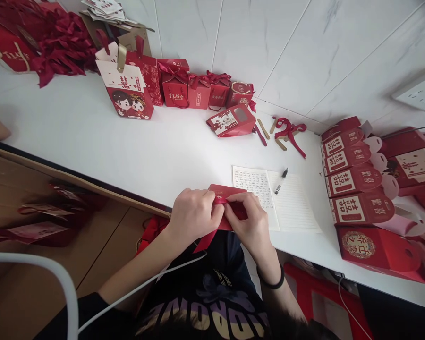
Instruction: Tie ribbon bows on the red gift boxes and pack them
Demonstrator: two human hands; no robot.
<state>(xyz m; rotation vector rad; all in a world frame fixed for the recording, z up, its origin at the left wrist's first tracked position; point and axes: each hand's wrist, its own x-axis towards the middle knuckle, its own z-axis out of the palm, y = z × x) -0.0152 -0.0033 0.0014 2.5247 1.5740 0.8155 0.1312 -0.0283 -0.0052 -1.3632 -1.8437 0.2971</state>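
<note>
At the table's front edge, right before my body, is a small red gift box (216, 190), largely covered by my hands. A dark red ribbon (206, 242) crosses it, one tail hanging below my left hand. My left hand (194, 212) is closed, thumb and fingers pinching the ribbon over the box. Close beside it, my right hand (250, 218) also pinches the ribbon, thumb and forefinger together. Whether the ribbon is knotted there I cannot make out. An open notebook (295, 203) with handwritten rows lies just right of the box, a pen (281, 180) on it.
Finished-looking red boxes (198, 94) line the wall, with a box (233, 122) lying in front. Loose ribbon pieces (290, 130) are near it. Several red boxes (347, 184) stand in a row at right. A ribbon heap (65, 42) is back left. A white cable (141, 288) crosses below my left arm.
</note>
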